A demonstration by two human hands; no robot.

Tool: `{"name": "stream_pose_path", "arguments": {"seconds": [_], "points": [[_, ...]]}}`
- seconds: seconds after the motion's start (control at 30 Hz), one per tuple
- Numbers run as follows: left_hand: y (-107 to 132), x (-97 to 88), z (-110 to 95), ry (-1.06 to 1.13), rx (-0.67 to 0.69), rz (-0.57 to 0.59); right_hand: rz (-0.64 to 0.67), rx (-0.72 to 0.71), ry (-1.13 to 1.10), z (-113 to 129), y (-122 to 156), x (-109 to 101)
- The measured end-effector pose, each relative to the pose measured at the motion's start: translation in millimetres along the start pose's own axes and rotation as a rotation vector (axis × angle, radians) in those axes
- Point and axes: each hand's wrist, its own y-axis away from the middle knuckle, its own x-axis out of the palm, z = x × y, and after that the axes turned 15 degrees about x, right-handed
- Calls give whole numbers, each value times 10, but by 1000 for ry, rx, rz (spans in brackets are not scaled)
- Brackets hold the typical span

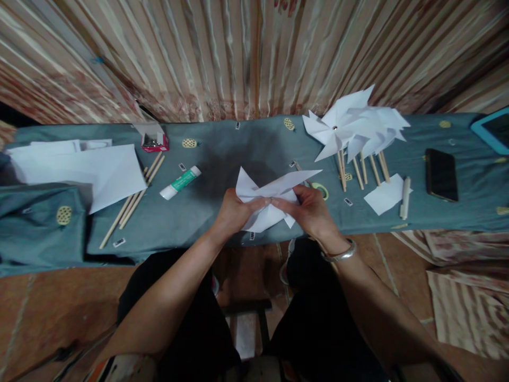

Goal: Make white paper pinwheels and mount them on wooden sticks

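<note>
Between my two hands is a white paper pinwheel [270,183], its pointed blades spread out above the near edge of the cloth. My left hand [237,211] grips it from the left, thumb pressed near the centre. From the other side my right hand [309,208] pinches it, its thumb meeting the left one at the middle. Fingers behind the paper are hidden. Just beyond my right hand lie scissors [319,189] with a pale green handle, partly covered. No stick shows on this pinwheel.
Finished pinwheels [358,124] on wooden sticks lie right of centre, near a paper square [384,195], a pen [405,198], a phone [441,174] and a blue-edged tablet [493,132]. Leftward are a glue stick [181,182], loose sticks [133,204], a small red box [155,142] and white paper sheets [107,172].
</note>
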Motion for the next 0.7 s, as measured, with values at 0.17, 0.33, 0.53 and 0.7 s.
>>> {"name": "stream_pose_path", "arguments": {"seconds": [0.17, 0.33, 0.53, 0.7], "points": [[7, 2, 36, 14, -12, -16, -2, 9, -1, -33, -19, 14], [11, 0, 64, 1, -20, -16, -15, 41, -20, -69, -35, 14], [13, 4, 69, 8, -40, -33, -15, 47, -19, -91, -47, 31], [10, 8, 71, 31, -26, -44, -28, 36, -6, -73, -28, 45]]}}
